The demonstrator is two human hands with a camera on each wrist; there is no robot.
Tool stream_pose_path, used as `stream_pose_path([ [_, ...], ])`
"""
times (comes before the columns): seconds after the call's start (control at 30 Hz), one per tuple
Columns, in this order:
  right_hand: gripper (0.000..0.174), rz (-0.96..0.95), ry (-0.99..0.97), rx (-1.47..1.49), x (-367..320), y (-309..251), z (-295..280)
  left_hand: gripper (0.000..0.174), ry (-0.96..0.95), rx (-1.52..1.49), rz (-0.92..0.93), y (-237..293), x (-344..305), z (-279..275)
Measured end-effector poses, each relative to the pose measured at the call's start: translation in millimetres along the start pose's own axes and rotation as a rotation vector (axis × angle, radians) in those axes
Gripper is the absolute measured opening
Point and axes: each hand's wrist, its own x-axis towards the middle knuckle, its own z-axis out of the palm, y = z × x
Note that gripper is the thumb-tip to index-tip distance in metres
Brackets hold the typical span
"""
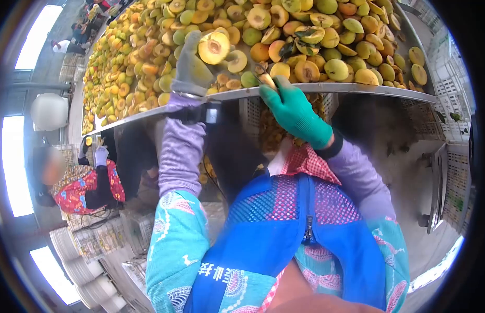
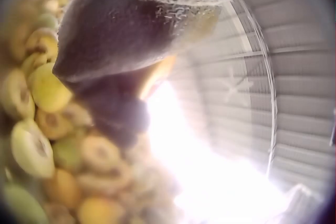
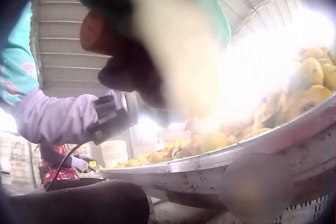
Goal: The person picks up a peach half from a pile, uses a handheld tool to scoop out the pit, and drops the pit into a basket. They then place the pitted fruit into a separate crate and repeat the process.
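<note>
In the head view my grey-gloved left hand (image 1: 193, 68) is over the near edge of the fruit heap. It holds a yellow peach half (image 1: 214, 48), cut face up, its brown centre showing. In the left wrist view the glove (image 2: 121, 35) fills the top, with a bit of yellow fruit (image 2: 157, 77) past the fingers. My green-gloved right hand (image 1: 297, 112) is at the table's metal rim, gripping a short tool with a tan, wood-like handle (image 1: 265, 78); its working end is hard to make out. In the right wrist view a brown handle end (image 3: 94, 32) sticks out of the glove.
Whole and halved yellow-green fruit (image 1: 143, 68) is heaped on the table, bounded by a metal rim (image 1: 357, 88). Below the rim stands a crate of fruit pieces (image 1: 268, 130). Another person (image 1: 91, 182) works at the left. White crates (image 1: 458, 177) stand at the right.
</note>
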Motion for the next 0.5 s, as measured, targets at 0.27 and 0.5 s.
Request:
stream_pose_path([
  [0.27, 0.033, -0.256, -0.001, -0.311, 4, -19, 2, 0.050, -0.002, 0.373, 0.350, -47, -50, 42],
  [0.5, 0.034, -0.229, 0.001, -0.338, -7, -26, 3, 0.031, -0.081, 0.626, 0.617, -37, -65, 56],
])
